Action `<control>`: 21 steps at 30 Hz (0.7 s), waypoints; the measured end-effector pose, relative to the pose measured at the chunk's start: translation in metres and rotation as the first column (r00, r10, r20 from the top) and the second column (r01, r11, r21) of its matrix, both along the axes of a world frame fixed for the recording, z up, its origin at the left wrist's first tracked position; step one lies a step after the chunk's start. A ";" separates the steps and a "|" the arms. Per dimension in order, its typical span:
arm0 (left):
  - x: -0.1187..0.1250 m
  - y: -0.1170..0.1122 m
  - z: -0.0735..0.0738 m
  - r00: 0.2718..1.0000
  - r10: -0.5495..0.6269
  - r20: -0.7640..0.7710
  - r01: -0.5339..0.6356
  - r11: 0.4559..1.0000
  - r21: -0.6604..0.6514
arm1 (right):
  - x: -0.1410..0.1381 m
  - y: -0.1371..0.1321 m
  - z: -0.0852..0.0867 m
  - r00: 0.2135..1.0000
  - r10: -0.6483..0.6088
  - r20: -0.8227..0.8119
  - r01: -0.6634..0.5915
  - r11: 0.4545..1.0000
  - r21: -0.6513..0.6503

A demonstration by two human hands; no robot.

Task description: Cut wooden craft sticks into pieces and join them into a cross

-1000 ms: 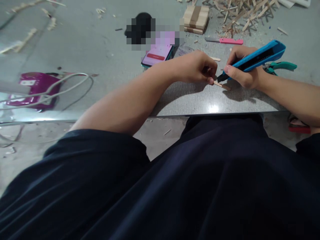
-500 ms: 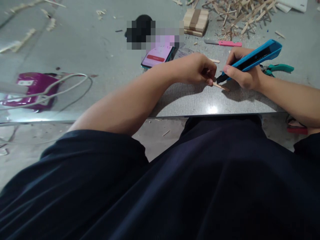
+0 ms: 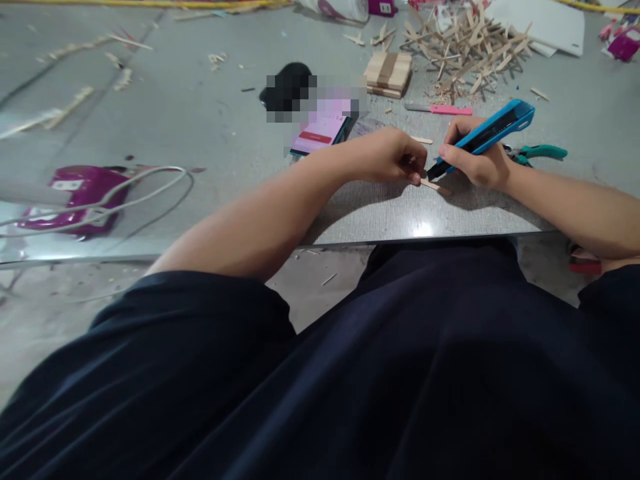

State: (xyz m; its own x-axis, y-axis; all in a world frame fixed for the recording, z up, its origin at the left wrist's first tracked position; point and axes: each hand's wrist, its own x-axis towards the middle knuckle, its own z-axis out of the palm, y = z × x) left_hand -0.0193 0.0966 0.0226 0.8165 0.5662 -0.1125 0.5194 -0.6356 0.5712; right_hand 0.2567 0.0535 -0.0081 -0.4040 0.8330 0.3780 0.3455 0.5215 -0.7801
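My left hand (image 3: 395, 157) is closed, its fingertips pinching one end of a small wooden craft stick (image 3: 436, 187) on the table near its front edge. In my right hand (image 3: 477, 155) is a blue utility knife (image 3: 493, 130), slanted with its dark tip down beside the stick. Whether the blade touches the wood I cannot tell. Another craft stick (image 3: 423, 140) lies behind my hands, partly hidden. Green-handled pliers (image 3: 543, 153) rest by my right wrist, and a pink-handled blade (image 3: 450, 110) lies farther back.
Behind are a banded stack of craft sticks (image 3: 389, 72) and a heaped pile of sticks (image 3: 465, 50). A phone (image 3: 323, 127) and a black mouse (image 3: 289, 87) lie left of my hands. A magenta box (image 3: 87, 193) with a pale cable (image 3: 165, 170) sits at far left.
The view has tilted up slightly, so things sit lower in the picture and more of the table's far side shows. Both hands keep about the same hold on stick and knife.
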 end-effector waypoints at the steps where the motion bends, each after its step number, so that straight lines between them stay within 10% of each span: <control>1: 0.000 0.000 0.000 1.000 0.002 0.002 -0.002 1.000 0.000 | 0.000 0.001 -0.001 1.000 -0.004 -0.005 0.004 1.000 0.008; 21: 0.002 0.000 0.001 1.000 -0.024 -0.014 0.024 0.999 0.031 | -0.002 -0.010 0.011 0.999 0.033 -0.024 -0.034 0.999 -0.031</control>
State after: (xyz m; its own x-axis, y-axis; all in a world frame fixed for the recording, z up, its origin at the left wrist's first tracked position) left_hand -0.0177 0.0965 0.0238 0.8284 0.5500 -0.1063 0.5114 -0.6651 0.5442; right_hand 0.2543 0.0435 0.0034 -0.4230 0.8308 0.3618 0.3095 0.5078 -0.8040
